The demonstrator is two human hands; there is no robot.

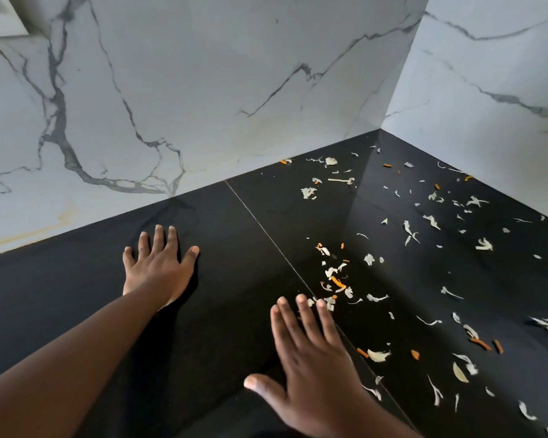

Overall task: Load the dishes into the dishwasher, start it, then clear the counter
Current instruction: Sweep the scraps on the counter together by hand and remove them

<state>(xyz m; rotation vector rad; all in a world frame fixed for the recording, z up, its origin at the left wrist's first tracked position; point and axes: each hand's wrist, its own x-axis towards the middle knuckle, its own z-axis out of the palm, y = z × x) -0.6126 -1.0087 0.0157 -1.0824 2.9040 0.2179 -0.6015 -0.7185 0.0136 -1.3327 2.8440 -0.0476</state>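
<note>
The black counter (228,235) is running into a corner of white marbled walls, glossy and crossed by one thin seam from the back wall toward the near edge. Pale onion-like peelings (378,355) and small orange carrot-like bits (338,282) are lying scattered over its right half, thickest along the seam, while the left half is lying bare.

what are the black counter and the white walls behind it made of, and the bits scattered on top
Counter: polished dark stone or a lookalike, judging by its glossy reflections and thin seam. Walls: marble or marble-look slab, white with grey veins. Scraps: thin pale and orange vegetable peelings, probably onion and carrot.
</note>
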